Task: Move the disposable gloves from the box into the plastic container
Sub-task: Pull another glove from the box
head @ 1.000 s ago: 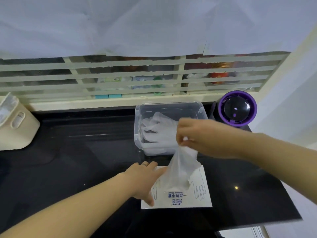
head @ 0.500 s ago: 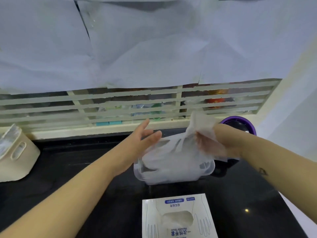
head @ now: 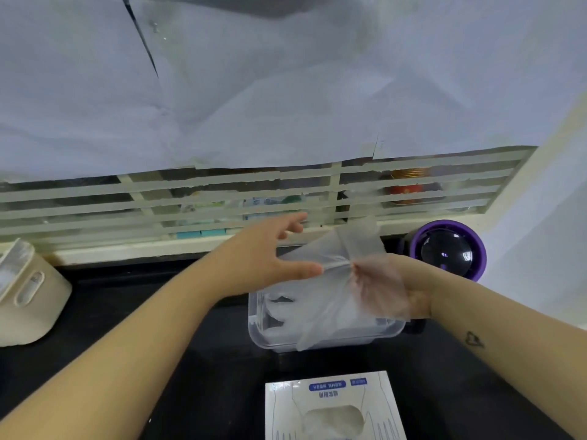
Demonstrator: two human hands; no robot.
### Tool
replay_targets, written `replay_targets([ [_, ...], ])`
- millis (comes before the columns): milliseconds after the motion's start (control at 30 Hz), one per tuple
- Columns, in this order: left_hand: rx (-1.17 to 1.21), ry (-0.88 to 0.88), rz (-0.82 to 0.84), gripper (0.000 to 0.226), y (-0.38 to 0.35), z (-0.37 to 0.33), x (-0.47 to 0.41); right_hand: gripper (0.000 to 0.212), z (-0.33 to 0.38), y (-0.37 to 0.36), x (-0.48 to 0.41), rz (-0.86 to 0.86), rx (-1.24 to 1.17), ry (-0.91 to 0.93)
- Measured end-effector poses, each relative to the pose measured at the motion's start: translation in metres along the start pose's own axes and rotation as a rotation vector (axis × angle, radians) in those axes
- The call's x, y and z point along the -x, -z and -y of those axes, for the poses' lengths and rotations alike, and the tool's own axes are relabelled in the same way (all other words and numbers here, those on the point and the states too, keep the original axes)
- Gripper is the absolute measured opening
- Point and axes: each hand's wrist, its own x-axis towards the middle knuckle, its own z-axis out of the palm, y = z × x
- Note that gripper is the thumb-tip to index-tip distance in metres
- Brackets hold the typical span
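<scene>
Translucent glove [head: 333, 300], seemingly bunched in the curled right hand [head: 381, 287], hangs over the plastic container [head: 359, 339], left hand [head: 263, 252] spread-fingered to its left; next move probably: lower, release.

The desk [head: 222, 392] is looking black, the box [head: 333, 395] is showing white with blue labels and glove drawings, the glove [head: 343, 281] is looking milky see-through, and the round thing [head: 448, 254] is showing a purple ring.

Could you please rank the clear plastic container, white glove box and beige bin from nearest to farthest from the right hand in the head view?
1. Clear plastic container, directly beneath the right hand.
2. White glove box, in front, nearer the person.
3. Beige bin, far left.
</scene>
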Motion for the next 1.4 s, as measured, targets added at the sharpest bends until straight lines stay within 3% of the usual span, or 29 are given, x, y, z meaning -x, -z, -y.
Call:
replay_targets([
  [133, 0.037, 0.044, -0.021, 0.005, -0.021, 0.011, -0.028, 0.016, -0.003, -0.009, 0.007, -0.027, 0.063, 0.013],
  [267, -0.032, 0.069, 0.024, 0.008, -0.019, 0.010, -0.049, 0.046, 0.001, 0.000, 0.011, -0.195, 0.233, 0.114],
  [400, -0.114, 0.082, 0.142, 0.010, -0.006, 0.005, -0.075, 0.080, 0.020, 0.007, 0.017, -0.264, 0.424, 0.387],
  [500, -0.130, 0.070, 0.246, 0.009, 0.001, 0.000, -0.093, 0.101, 0.022, 0.001, 0.018, -0.264, 0.843, 0.471],
  [567, -0.147, 0.054, 0.300, 0.012, 0.001, -0.003, -0.103, 0.095, 0.019, 0.000, 0.008, -0.373, 1.063, 0.509],
  [667, -0.239, 0.064, 0.247, 0.015, -0.006, -0.001, -0.117, 0.061, 0.016, 0.003, -0.011, -0.541, 1.091, 0.518],
  [733, -0.373, 0.047, -0.007, 0.024, -0.014, 0.002, -0.116, 0.042, 0.014, 0.003, -0.020, -0.573, 1.082, 0.456],
  [800, -0.476, -0.189, -0.368, 0.023, -0.027, 0.007, -0.105, 0.030, 0.013, 0.003, -0.031, -0.567, 1.091, 0.420],
  [833, -0.495, -0.325, -0.424, 0.021, -0.036, 0.008, -0.096, 0.026, 0.012, 0.002, -0.036, -0.562, 1.107, 0.403],
  [900, -0.583, -0.446, -0.221, 0.025, -0.058, 0.014, -0.080, 0.019, 0.011, 0.001, -0.046, -0.552, 1.193, 0.362],
  [967, -0.689, -0.321, 0.093, 0.032, -0.083, 0.026, -0.069, 0.018, 0.009, 0.001, -0.054, -0.543, 1.263, 0.316],
  [1033, -0.752, -0.179, 0.277, 0.040, -0.097, 0.040, -0.066, 0.031, 0.007, 0.000, -0.060, -0.539, 1.300, 0.272],
  [1200, -0.760, -0.102, 0.428, 0.043, -0.109, 0.060, -0.075, 0.059, -0.002, -0.001, -0.064, -0.557, 1.595, 0.289],
  [1300, -0.733, -0.104, 0.487, 0.043, -0.113, 0.064, -0.081, 0.055, -0.006, -0.003, -0.059, -0.737, 1.902, 0.621],
  [1367, -0.739, -0.110, 0.508, 0.041, -0.117, 0.065, -0.084, 0.048, -0.007, -0.009, -0.059, -0.671, 1.994, 0.855],
  [1400, -0.726, -0.110, 0.513, 0.041, -0.120, 0.066, -0.085, 0.044, -0.009, -0.011, -0.062, -0.541, 2.027, 0.841],
])
